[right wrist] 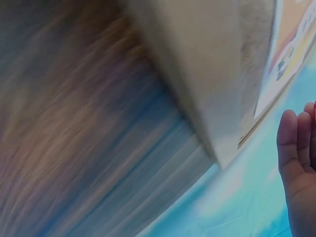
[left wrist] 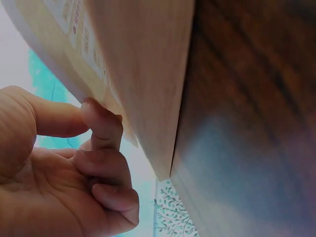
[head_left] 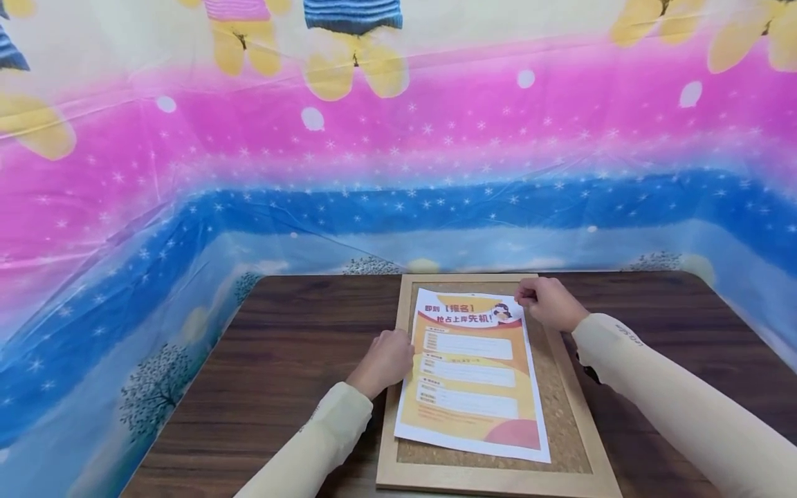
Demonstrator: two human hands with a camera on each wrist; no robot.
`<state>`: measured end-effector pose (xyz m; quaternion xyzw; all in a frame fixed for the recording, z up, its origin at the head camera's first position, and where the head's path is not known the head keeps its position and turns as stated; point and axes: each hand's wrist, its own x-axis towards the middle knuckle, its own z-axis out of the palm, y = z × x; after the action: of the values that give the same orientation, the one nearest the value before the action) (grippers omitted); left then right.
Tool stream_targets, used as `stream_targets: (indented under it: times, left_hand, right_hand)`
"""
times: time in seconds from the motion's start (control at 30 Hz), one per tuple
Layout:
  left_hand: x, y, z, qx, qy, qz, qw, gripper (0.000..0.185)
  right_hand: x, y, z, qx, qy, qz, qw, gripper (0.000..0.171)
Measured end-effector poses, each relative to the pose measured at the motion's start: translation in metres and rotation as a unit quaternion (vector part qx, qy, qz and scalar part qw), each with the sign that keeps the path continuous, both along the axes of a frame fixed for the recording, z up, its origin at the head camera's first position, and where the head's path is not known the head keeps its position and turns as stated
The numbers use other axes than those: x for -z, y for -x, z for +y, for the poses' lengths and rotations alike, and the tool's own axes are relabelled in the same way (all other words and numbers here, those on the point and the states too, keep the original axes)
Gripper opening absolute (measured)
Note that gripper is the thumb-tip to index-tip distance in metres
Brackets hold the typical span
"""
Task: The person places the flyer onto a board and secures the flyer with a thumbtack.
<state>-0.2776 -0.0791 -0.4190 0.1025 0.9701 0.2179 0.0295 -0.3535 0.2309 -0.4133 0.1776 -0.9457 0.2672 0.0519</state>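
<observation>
left hand (head_left: pixel 385 360) — at poster (head_left: pixel 468 416) edge

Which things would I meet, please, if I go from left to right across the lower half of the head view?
Large printed tree, left sleeve, left hand, printed flyer, right hand, right sleeve.

Cream sleeves (head_left: pixel 679 408) — dark cuff lettering (head_left: pixel 630 335)
</observation>
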Motion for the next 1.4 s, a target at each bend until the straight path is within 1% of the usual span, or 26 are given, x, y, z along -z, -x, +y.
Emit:
stream_targets:
  times: [0.07,0.23,0.37,0.53,0.8,0.97,1.13,1.23,1.4]
  left_hand:
    - [0.001,-0.001,0.000,0.007,-0.002,0.001,1.0000,0.020]
    - [0.003,-0.004,0.002,0.014,-0.030,0.009,0.9994,0.016]
    - [0.004,-0.006,0.006,0.019,-0.039,0.009,0.9990,0.022]
    - [0.005,-0.008,0.010,0.014,-0.050,-0.011,0.9986,0.026]
    - [0.007,-0.012,0.013,0.003,-0.038,-0.014,0.9992,0.029]
    - [0.005,-0.012,0.013,0.014,-0.022,-0.002,0.9997,0.028]
    - [0.004,-0.011,0.014,0.029,0.003,0.009,0.9995,0.025]
    - [0.005,-0.010,0.012,0.032,0.007,0.008,0.9994,0.023]
    - [0.006,-0.009,0.009,0.024,-0.009,0.000,0.9997,0.023]
  right_hand:
    - [0.001,0.005,-0.007,0.000,0.010,-0.003,1.000,0.012]
    - [0.001,0.016,-0.023,-0.003,0.027,-0.018,0.999,0.013]
    - [0.001,0.025,-0.030,0.007,0.037,-0.050,0.998,0.012]
    - [0.004,0.039,-0.031,0.021,0.042,-0.092,0.995,0.015]
    - [0.014,0.052,-0.030,0.037,0.041,-0.137,0.989,0.015]
    - [0.009,0.058,-0.031,0.038,0.030,-0.157,0.986,0.014]
    - [0.005,0.062,-0.032,0.039,0.014,-0.162,0.986,0.014]
    - [0.006,0.065,-0.034,0.040,0.012,-0.166,0.985,0.013]
    - [0.011,0.074,-0.038,0.047,0.013,-0.179,0.983,0.012]
